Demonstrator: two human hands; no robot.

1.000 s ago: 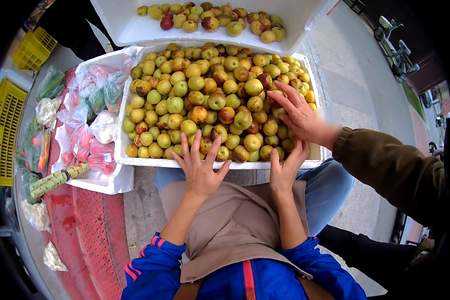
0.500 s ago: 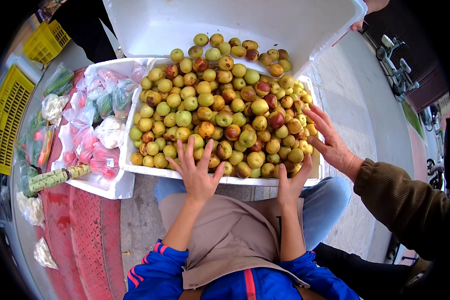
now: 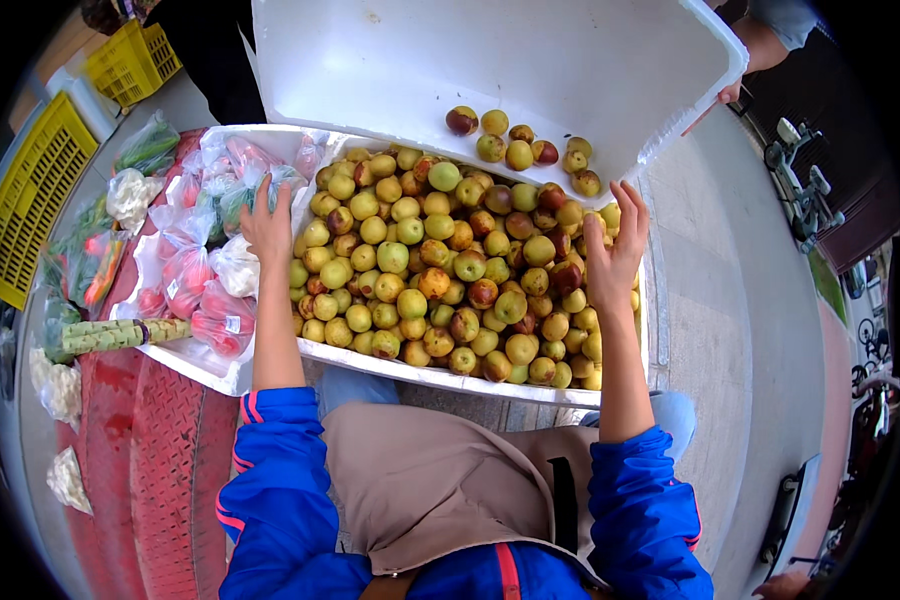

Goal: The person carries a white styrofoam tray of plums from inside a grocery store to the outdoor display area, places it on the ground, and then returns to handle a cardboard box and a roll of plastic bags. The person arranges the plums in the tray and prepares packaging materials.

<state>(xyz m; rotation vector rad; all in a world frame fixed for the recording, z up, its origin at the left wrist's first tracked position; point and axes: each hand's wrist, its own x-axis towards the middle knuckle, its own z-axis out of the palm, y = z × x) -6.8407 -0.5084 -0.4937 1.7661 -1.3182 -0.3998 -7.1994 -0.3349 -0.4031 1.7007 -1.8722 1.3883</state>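
Round green and reddish-brown jujubes (image 3: 410, 260) fill a white foam box (image 3: 450, 378) in front of me. A second, larger foam box (image 3: 390, 70) is tipped over its far side, with several jujubes (image 3: 519, 154) lying in its lower part. My left hand (image 3: 267, 222) is raised at the left edge of the filled box, beside the bagged produce, fingers apart. Over the right end, close to the lower corner of the tipped box, my right hand (image 3: 617, 240) is up with its fingers spread. Neither hand holds anything.
Another person's hand (image 3: 730, 92) grips the tipped box's right edge. A foam tray (image 3: 232, 378) with bagged red and green produce (image 3: 225, 325) stands at left, beside yellow crates (image 3: 40, 200) and a red ramp (image 3: 170, 470). Scooters (image 3: 803, 190) stand far right.
More jujubes have rolled from the tipped box into the lower one. Both my hands moved away from the near edge, forward and outward. The other person's brown-sleeved arm at right has left the view.
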